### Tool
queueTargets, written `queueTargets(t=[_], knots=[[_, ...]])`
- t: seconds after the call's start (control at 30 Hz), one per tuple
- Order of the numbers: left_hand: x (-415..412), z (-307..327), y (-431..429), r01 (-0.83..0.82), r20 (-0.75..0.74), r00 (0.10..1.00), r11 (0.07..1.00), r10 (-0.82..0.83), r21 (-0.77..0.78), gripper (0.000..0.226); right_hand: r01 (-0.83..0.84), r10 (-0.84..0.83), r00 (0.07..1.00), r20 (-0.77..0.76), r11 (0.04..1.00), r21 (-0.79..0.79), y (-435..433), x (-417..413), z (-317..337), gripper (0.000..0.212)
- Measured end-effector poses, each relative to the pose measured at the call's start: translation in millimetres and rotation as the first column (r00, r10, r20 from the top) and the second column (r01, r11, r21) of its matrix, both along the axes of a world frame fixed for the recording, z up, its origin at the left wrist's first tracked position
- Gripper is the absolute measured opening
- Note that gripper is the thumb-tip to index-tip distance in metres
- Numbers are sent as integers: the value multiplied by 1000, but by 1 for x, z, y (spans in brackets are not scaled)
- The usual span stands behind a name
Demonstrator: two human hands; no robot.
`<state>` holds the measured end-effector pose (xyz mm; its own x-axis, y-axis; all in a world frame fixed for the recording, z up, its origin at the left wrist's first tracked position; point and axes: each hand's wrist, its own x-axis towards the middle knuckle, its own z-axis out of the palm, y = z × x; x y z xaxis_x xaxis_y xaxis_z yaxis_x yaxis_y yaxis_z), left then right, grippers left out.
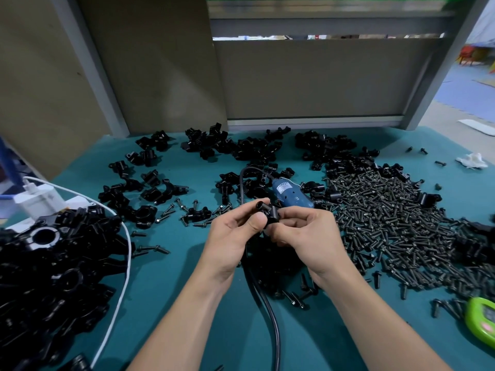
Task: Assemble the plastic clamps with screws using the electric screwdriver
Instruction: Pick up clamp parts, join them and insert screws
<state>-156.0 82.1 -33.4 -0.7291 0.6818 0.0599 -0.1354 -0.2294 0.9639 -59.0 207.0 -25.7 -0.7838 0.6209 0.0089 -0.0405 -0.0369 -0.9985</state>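
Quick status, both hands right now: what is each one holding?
Left hand: closed, gripping the black plastic clamp.
Right hand: closed, pinching the same clamp from the other side.

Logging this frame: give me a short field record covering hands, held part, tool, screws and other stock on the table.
left hand: grips the clamp
right hand: pinches the same clamp
electric screwdriver: blue, lying on the table behind the hands, unheld
screws: large loose pile at right
clamp heap: near left
loose clamp parts: scattered at the back
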Motion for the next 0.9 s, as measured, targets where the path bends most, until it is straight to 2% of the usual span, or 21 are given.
queueTargets(t=[0.13, 0.3, 0.37, 0.53, 0.6, 0.67, 0.73, 0.8, 0.83, 0.9], knots=[[-2, -2, 2, -22, -16, 1000, 999, 23, 26, 38, -2, 1, 999, 32, 999, 40, -1, 1, 1, 22], [-4, -5, 2, -24, -33, 999, 999, 25, 26, 49, 2, -9, 996, 92, 997, 78, -3, 2, 5, 19], [-5, -7, 3, -43, -45, 998, 999, 44, 28, 44, 17, -32, 992, 125, 993, 115, -4, 3, 6, 17], [-5, -9, 6, -111, -85, 990, 994, 109, -18, 38, -63, -43, 957, 287, 934, 351, -2, 8, 19, 14], [-6, -10, 5, -136, -95, 987, 990, 131, -49, 40, 7, -165, 941, 295, 881, 473, 13, 15, 29, 14], [-8, -12, 5, -170, -95, 982, 983, 163, -76, 43, 102, -398, 863, 311, 739, 665, 35, 26, 39, 6], [-8, -16, 6, -190, -104, 978, 977, 180, -96, 47, -11, -580, 690, 432, 589, 808, 55, 36, 39, 7], [-6, -19, 9, -188, -142, 975, 975, 171, -117, 52, -193, -607, 524, 598, 599, 777, 65, 40, 30, 12], [-4, -20, 11, -180, -171, 973, 976, 158, -126, 52, -234, -575, 501, 647, 630, 740, 67, 40, 26, 12], [-2, -24, 15, -171, -226, 965, 972, 133, -160, 38, -237, -530, 539, 655, 650, 722, 72, 38, 18, 10]])
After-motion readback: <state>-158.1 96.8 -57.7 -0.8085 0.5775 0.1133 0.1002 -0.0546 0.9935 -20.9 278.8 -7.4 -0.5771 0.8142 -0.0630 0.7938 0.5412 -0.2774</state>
